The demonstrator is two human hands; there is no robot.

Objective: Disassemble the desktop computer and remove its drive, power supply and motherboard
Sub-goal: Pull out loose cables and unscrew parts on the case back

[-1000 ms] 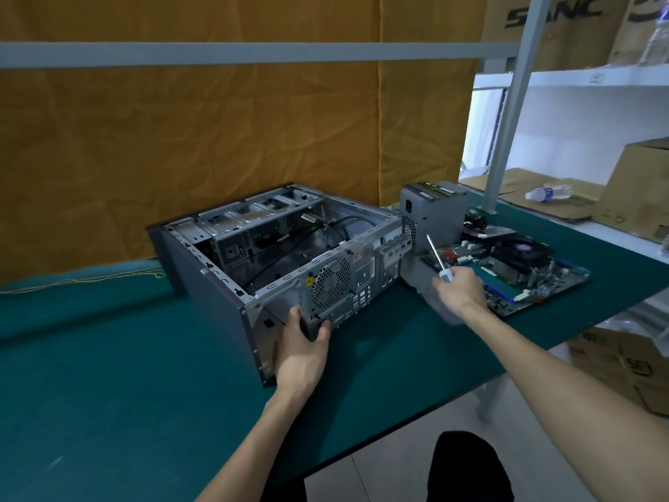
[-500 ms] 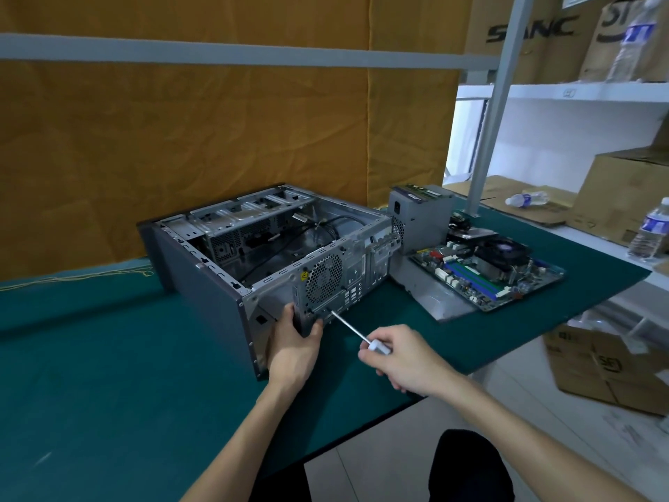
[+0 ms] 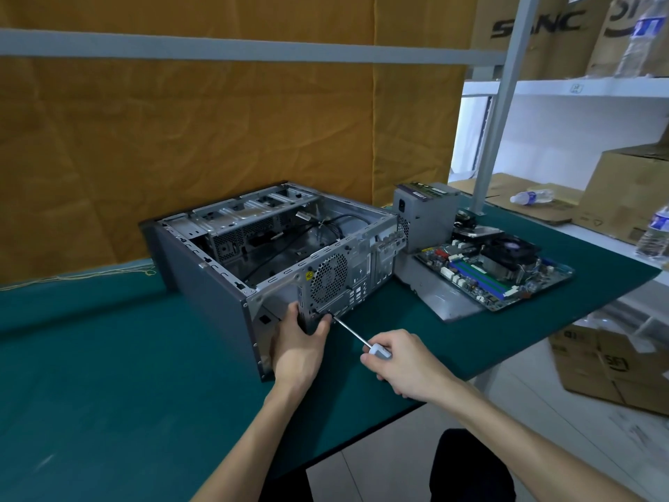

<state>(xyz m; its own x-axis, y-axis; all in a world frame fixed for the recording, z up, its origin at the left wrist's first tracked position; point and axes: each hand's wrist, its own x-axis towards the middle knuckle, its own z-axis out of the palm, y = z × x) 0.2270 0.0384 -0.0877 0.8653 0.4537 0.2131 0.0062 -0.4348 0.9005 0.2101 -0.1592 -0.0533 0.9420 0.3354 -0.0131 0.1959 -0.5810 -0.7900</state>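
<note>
The case (image 3: 275,248) is bare grey sheet metal inside, dull and perforated at the fan grille, with a matt dark outer panel. The screwdriver (image 3: 356,336) has a shiny metal shaft and pale plastic handle. The mat (image 3: 108,356) is matt green. The backdrop (image 3: 217,132) is creased ochre cloth. The boxes (image 3: 611,371) are brown cardboard.

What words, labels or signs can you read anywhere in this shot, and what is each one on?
"SANC": cardboard box on the top shelf.
Yellow warning-triangle sticker: rear of the computer case, beside the fan grille; no words readable.
Label on the power supply: too blurred.
Blue labels on the water bottles: too small.
Dark marks on the floor box: unclear.
Motherboard markings: too small.
</note>
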